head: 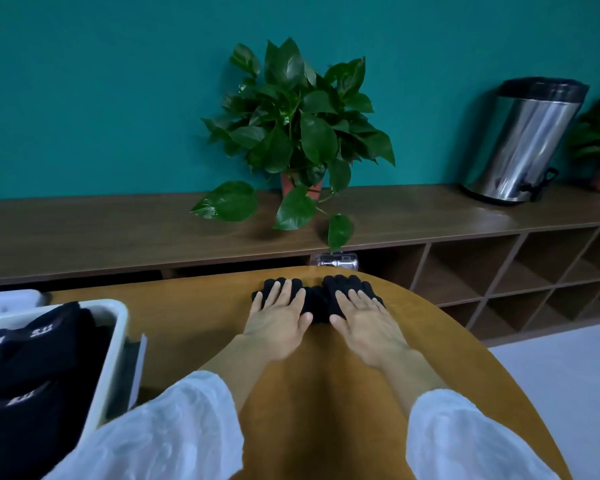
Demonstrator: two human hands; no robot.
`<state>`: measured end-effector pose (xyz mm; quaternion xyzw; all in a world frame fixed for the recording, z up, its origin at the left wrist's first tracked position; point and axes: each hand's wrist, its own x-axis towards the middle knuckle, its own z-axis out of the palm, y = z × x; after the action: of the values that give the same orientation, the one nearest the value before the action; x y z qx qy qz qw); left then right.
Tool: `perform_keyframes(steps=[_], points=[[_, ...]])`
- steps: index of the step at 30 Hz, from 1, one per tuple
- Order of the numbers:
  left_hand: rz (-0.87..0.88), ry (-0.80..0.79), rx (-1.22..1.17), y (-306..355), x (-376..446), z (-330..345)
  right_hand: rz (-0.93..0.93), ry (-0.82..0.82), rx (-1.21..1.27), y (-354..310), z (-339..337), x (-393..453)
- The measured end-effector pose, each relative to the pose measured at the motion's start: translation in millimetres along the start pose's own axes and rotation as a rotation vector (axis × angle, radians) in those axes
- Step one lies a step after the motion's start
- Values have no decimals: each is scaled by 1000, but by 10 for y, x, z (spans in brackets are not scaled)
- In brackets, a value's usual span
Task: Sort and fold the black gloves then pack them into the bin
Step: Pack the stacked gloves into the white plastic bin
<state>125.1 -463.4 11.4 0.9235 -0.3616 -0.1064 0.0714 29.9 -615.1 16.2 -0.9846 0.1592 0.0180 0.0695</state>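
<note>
At the far edge of the surface (291,393) both hands, left hand (278,320) and right hand (364,325), lie flat with fingers spread on the black gloves (317,299), seemingly smoothing them for folding, the next move likely a fold toward the bin (116,327) at left.

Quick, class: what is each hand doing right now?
Left hand: open, fingers straight, pressing flat on the gloves.
Right hand: open, fingers straight, pressing flat on the gloves.
</note>
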Motion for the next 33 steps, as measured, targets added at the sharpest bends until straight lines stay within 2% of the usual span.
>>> perform_keyframes(steps=[8,11,15,22,33], points=[[-50,-9,-24,-119,545,198,95,-29,0,154,160,620],[-59,-27,-31,-134,609,305,143,-105,37,204,261,686],[-59,-33,-16,-126,586,328,159,-119,41,214,321,661],[-49,-43,-3,-31,238,393,165,-124,22,156,356,278],[-45,-82,11,112,-744,550,177,-153,20,-119,455,-715]])
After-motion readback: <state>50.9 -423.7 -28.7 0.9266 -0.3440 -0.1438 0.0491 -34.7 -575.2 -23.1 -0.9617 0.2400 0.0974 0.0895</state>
